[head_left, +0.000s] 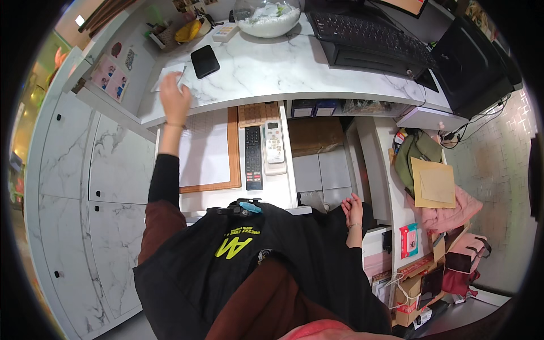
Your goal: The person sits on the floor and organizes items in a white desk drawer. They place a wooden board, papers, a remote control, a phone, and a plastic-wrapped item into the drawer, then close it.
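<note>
My left hand [175,100] reaches over the left end of the marble-patterned desk [263,72], at a small white paper [168,74]; whether it grips the paper cannot be told. A black smartphone [205,61] lies just to the right of that hand. Under the desktop, a drawer [289,170] stands pulled out. It holds a clipboard with white sheets [208,148], a black remote control [253,157], a white remote control [274,142] and a wooden-looking keypad [258,114]. My right hand [352,210] rests near my lap, fingers loosely bent, holding nothing visible.
A glass bowl of white pebbles [267,21], a calculator [225,32] and a black keyboard [369,36] stand along the desk's back. Marble-patterned cabinets [119,157] line the left. Right of me are a green bag [414,153], brown envelope [433,182] and cardboard boxes [408,293].
</note>
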`<state>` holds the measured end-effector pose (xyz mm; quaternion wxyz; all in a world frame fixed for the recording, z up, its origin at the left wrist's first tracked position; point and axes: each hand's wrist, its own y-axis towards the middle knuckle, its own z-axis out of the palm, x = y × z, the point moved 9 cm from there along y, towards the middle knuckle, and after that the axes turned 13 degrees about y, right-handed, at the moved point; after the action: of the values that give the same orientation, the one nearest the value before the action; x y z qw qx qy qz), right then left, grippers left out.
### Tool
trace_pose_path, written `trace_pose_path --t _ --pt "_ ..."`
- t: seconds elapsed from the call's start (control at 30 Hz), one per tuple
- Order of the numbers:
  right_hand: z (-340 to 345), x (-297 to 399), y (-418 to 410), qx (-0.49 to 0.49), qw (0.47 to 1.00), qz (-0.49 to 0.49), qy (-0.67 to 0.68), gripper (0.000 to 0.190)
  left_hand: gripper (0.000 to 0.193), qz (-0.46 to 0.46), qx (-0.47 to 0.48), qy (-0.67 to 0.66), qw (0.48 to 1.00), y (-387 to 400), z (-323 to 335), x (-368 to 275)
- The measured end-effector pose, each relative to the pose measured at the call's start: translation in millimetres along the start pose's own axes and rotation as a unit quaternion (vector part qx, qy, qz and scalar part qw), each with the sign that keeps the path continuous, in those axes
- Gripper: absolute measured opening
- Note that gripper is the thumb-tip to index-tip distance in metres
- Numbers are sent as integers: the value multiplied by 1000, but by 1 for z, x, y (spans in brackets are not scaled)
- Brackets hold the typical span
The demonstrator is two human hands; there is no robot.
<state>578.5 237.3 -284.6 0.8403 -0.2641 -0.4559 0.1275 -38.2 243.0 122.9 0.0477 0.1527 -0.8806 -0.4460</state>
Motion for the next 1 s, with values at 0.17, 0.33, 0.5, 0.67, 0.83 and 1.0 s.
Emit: trace_pose_path --t 0.17,0.33,0.5,0.67,0.83,1.0 --pt "8 0 -1 0 1000 2 -1 31 42 -173 211 244 931 -16 98 148" --pt "1 -1 1 1 1000 -2 20 33 30 -139 236 154 949 -12 100 125" --pt "5 0 -1 1 1000 6 9 34 16 -296 204 -281 890 -32 76 105" --pt "3 -1 1 0 1000 12 4 37 11 -392 207 -688 575 -75 46 -1" --pt "2 0 3 3 1000 8 10 35 25 -152 645 -495 562 -160 65 -119" --pt "5 3 -6 9 999 9 53 34 11 -464 439 -528 560 -175 128 -59"
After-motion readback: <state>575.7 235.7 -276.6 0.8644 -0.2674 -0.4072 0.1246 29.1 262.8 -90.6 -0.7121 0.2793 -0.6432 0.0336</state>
